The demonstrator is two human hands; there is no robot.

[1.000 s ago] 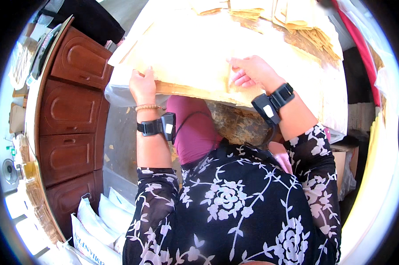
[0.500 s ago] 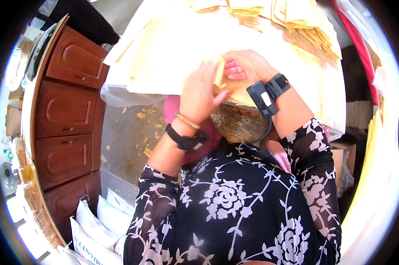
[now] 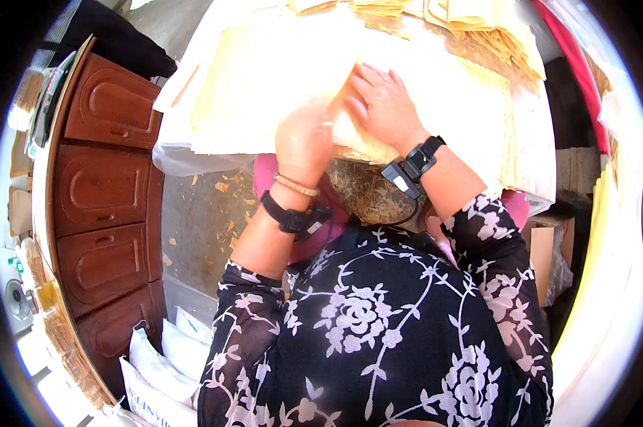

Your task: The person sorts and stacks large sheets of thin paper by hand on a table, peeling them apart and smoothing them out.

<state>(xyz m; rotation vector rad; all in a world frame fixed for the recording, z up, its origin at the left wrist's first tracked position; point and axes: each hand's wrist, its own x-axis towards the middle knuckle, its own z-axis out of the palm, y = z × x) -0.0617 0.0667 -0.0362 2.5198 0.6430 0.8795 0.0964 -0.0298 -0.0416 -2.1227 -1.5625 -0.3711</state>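
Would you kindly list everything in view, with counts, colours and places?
Table: one, white-covered, ahead
Thin sheets: several, pale yellow, on table
Folded stacks: several, tan, table's far side
Cabinet: one, reddish-brown, left
Bags: several, white, lower left
Scraps: many, tan, floor
Cardboard box: one, brown, right
Cloth: one, red, upper right
Floral top: one, black and white, lower centre
Wrist devices: two, black, one per wrist
Beaded bracelet: one, beige, left wrist
Left hand: one, bare, at the sheets, blurred
Right hand: one, bare, at the sheets

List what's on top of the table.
Pale yellow sheets spread across the table, with folded bundles toward its far edge; the left hand and right hand are over the sheets. Whatever the sheets cover is hidden.
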